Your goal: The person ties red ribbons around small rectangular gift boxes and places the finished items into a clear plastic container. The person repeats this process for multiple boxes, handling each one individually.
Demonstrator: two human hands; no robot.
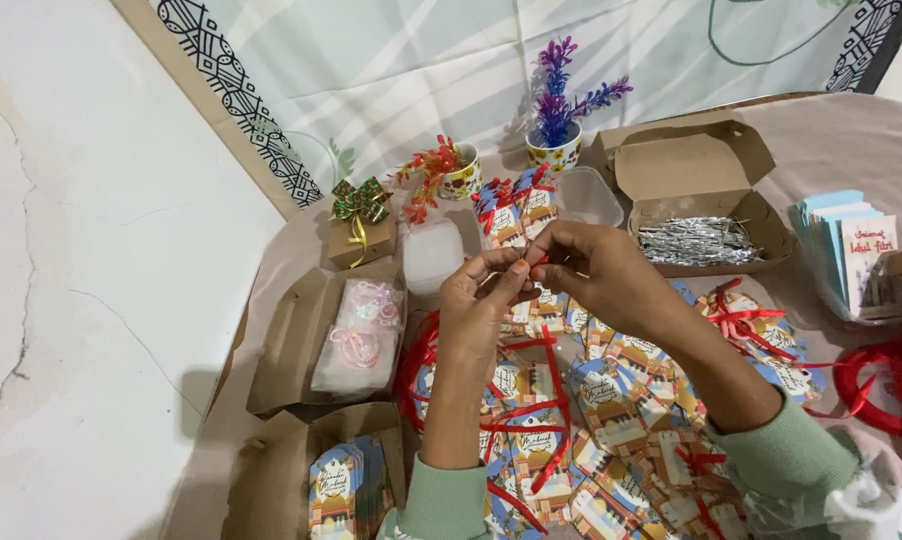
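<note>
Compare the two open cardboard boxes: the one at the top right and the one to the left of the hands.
The top-right box holds a heap of silver foil strips; the left box holds clear packets of pink and white pieces. The top-right box's lid stands up behind it; the left box's lid folds out sideways. Both are plain brown cardboard and lie open on the table.
</note>
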